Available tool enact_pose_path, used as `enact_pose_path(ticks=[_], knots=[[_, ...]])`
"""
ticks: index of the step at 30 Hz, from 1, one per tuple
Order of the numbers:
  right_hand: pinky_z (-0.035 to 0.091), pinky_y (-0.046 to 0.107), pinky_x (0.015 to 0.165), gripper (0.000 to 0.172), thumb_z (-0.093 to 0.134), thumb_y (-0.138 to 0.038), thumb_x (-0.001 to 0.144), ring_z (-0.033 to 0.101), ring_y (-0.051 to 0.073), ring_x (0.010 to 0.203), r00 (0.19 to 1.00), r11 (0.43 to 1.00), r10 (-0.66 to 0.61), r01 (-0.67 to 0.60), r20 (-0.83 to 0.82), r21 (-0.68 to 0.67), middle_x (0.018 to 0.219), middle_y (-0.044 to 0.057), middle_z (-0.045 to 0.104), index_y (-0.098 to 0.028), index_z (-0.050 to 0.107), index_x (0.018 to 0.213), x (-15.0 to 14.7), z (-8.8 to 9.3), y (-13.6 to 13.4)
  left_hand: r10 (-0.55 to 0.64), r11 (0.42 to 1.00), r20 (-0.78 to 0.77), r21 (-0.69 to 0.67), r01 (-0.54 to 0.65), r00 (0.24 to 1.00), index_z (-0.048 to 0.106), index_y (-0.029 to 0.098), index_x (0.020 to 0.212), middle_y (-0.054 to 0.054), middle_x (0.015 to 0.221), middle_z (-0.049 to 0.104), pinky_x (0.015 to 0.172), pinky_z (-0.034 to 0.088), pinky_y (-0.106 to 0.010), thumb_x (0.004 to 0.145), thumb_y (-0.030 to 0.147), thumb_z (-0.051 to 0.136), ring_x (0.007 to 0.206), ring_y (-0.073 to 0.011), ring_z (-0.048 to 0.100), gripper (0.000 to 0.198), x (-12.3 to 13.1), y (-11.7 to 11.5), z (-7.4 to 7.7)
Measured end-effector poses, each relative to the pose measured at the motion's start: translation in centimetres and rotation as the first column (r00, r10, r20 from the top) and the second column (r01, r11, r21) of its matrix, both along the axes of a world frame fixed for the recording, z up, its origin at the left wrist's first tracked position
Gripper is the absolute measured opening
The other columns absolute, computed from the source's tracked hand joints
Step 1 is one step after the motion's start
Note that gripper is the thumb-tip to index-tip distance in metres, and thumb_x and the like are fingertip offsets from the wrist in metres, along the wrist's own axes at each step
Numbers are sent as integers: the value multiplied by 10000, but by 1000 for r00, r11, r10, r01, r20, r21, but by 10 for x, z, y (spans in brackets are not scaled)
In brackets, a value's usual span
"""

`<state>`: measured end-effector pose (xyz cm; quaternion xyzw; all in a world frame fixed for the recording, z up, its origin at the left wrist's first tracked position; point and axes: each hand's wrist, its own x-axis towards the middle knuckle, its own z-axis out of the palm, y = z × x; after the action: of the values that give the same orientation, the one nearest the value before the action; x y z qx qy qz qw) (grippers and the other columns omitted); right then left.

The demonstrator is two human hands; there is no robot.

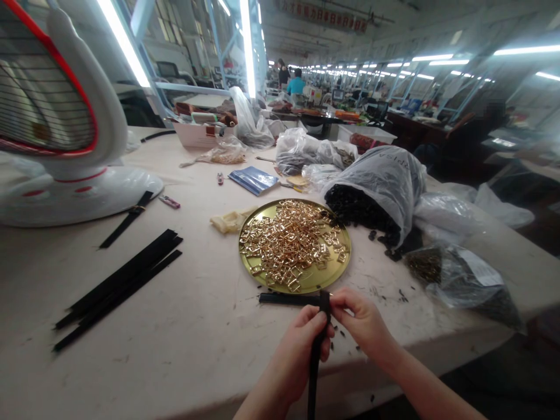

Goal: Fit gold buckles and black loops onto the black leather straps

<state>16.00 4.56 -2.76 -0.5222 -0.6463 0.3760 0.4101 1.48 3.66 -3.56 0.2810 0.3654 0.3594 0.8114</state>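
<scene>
My left hand [301, 347] is closed around a black strap [314, 364], thumb on top, close to the strap's upper end. The strap's tail hangs down past the table's front edge. Thumb and forefinger of my right hand [361, 324] pinch beside that upper end, where a bit of gold metal [331, 295] glints; the fingers hide most of it. Just beyond both hands, a round gold tray [324, 282] carries a heap of gold buckles [291, 245]. Another black strap [282, 299] lies flat between the tray and my left hand.
Several black straps [118, 280] and a banded bundle [126, 219] lie left, near a white fan [87, 186]. A bag [380, 181] spills small black pieces [359, 207] at right, beside another filled bag [464, 280]. A blue booklet [254, 180] and a cloth [230, 221] lie beyond.
</scene>
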Motion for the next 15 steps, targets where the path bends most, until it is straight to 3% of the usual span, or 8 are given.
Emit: enact_pose_path(ticks=[7, 15], knots=[[470, 287, 726, 144, 511, -212, 812, 571, 170, 779, 985, 990, 34, -55, 169, 126, 815, 43, 605, -222, 652, 779, -5, 3, -4, 72, 997, -86, 47, -68, 994, 457, 175, 772, 27, 656, 542, 437, 314, -196, 758, 337, 533, 447, -58, 431, 179, -2, -1, 10], [461, 251, 671, 150, 518, -150, 783, 567, 157, 725, 997, 996, 7, -14, 76, 90, 752, 21, 593, -209, 652, 758, -8, 8, -15, 33, 996, -80, 80, -26, 996, 451, 165, 765, 30, 638, 540, 418, 303, -188, 740, 326, 561, 430, -49, 432, 196, 0, -9, 13]])
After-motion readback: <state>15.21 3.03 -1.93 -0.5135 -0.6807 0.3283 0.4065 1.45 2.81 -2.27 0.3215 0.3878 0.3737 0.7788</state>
